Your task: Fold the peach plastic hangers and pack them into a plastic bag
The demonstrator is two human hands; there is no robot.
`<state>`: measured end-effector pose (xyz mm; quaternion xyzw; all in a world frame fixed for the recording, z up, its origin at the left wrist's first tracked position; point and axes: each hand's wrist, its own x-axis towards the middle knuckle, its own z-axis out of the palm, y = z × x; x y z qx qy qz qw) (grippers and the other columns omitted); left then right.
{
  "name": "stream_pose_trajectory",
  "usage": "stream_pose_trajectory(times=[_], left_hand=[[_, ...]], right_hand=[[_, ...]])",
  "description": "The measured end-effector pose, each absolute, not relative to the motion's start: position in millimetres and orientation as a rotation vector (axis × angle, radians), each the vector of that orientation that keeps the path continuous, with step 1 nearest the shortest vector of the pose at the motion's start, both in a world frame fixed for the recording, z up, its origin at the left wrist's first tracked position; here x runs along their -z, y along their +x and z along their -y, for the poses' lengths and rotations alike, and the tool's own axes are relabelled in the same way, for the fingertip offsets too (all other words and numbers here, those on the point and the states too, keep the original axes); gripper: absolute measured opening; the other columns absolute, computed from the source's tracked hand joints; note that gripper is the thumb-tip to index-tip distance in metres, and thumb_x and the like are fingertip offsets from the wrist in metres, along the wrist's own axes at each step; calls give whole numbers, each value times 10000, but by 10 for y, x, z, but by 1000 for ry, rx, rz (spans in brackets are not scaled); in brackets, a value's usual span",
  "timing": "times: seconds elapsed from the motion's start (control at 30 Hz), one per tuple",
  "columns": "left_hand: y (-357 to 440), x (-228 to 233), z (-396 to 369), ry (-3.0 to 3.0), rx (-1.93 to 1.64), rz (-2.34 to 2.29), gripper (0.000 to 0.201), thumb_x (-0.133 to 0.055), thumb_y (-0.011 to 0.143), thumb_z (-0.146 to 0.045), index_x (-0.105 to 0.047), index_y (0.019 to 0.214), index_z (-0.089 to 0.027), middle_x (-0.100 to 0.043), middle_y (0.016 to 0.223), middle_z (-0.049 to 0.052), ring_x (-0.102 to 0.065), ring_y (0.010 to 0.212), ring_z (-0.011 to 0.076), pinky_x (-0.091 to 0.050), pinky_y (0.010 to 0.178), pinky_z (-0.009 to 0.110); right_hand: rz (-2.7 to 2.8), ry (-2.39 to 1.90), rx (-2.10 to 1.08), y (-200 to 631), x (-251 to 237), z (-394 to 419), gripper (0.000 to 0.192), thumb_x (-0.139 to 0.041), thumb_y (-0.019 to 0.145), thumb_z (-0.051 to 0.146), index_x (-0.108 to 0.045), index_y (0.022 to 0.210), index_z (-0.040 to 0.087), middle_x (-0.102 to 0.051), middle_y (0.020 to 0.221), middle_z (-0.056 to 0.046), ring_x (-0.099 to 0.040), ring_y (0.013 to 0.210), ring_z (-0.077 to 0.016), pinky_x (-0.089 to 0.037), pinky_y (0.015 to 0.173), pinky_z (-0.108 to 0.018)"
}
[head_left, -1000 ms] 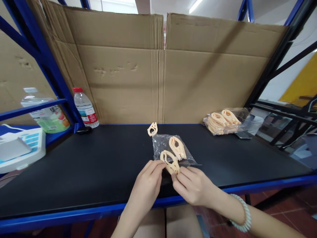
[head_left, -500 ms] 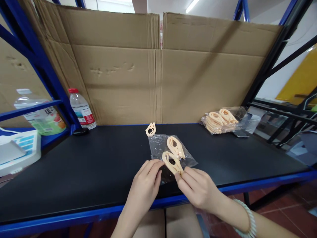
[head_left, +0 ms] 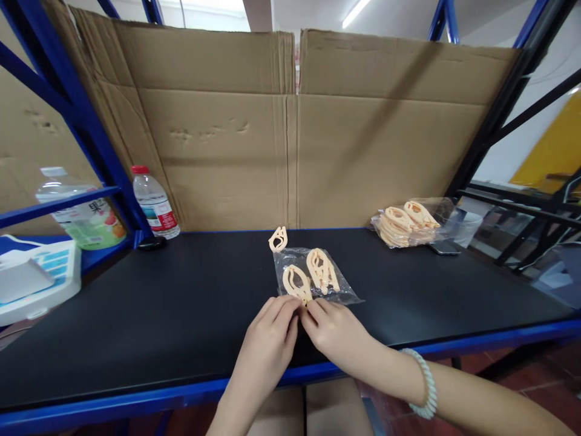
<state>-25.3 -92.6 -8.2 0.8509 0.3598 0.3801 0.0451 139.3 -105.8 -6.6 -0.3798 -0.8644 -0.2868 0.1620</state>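
Observation:
A clear plastic bag (head_left: 342, 289) lies on the black tabletop (head_left: 149, 303) near the front edge. Inside it sits one peach plastic clip (head_left: 321, 269). A second peach clip (head_left: 296, 283) lies at the bag's mouth, and both my hands meet at its near end. My left hand (head_left: 267, 348) pinches there from the left, and my right hand (head_left: 333, 330), with a pale bead bracelet on the wrist, from the right. A third, smaller peach clip (head_left: 278, 239) lies loose just beyond the bag.
A bag holding several peach clips (head_left: 405, 223) lies at the back right beside a dark phone (head_left: 442, 247). A water bottle (head_left: 155, 203) stands at the back left, a larger bottle (head_left: 84, 215) and a white device (head_left: 36, 278) further left. Cardboard (head_left: 290, 133) walls the back.
The clip held above the bag's mouth has moved left and down into the bag's opening beside the other clip. Both hands have closed in together at its near end.

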Motion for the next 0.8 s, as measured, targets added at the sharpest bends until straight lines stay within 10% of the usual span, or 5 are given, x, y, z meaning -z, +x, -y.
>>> stream_pose_trajectory(times=[0.33, 0.47, 0.67, 0.8], left_hand=[[-247, 95, 928, 2634, -1104, -1156, 294, -440, 854, -60, -549, 1107, -166, -603, 1122, 93, -575, 1000, 219, -505, 894, 384], [-252, 94, 931, 2618, -1111, -1179, 281, -432, 862, -67, -554, 1094, -169, -606, 1104, 90, -582, 982, 216, -514, 874, 376], [-243, 90, 919, 2633, -1101, -1187, 262, -425, 867, -82, -559, 1073, -170, -619, 1049, 88, -596, 936, 220, -534, 813, 373], [-247, 75, 934, 2643, -1067, -1207, 246, -421, 868, -92, -581, 1030, -185, -606, 1080, 88, -579, 993, 225, -521, 848, 384]], right_hand=[[2581, -1099, 379, 1410, 15, 1007, 381, -478, 915, 204, -519, 1237, 3, -531, 1252, -223, -453, 1221, -295, -390, 1042, -408], [2547, -1073, 206, 1461, -83, 1072, 395, -474, 923, 249, -517, 1230, 4, -481, 1312, -247, -427, 1249, -298, -398, 1020, -411], [2417, -1042, -87, 1580, -648, 751, 250, -428, 911, 119, -633, 772, 155, -623, 656, 6, -567, 599, -119, -452, 603, -225], [2492, -1067, 305, 1595, -718, -138, 283, -465, 858, 46, -608, 1093, 115, -652, 1032, -111, -574, 967, -207, -452, 816, -314]])
